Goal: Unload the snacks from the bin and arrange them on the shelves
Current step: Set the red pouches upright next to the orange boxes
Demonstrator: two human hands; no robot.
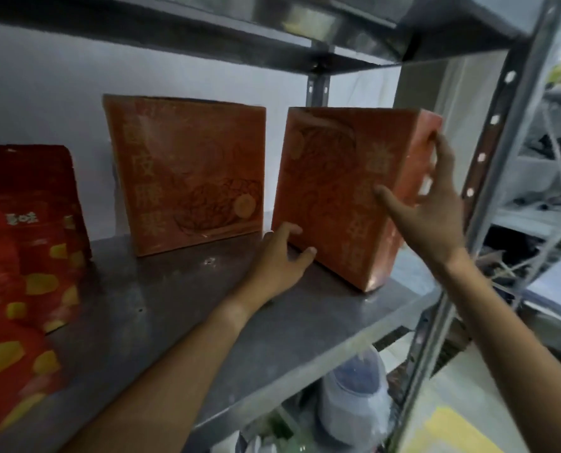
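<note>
An orange snack box (334, 178) with yellow lettering stands tilted at the right end of the grey metal shelf (181, 308). My left hand (280, 259) grips its lower left corner, thumb on the front face. My right hand (436, 207) wraps the box's right edge, thumb across the front and fingers on the side panel. A second orange box (187, 171) stands upright against the wall to its left, apart from it. The bin is out of view.
Red snack bags (20, 243) with yellow shapes are stacked at the shelf's left end. A perforated steel upright (488, 178) runs just right of my right hand. The shelf above (272, 37) hangs close overhead. Plastic-wrapped goods (354, 397) sit on the level below.
</note>
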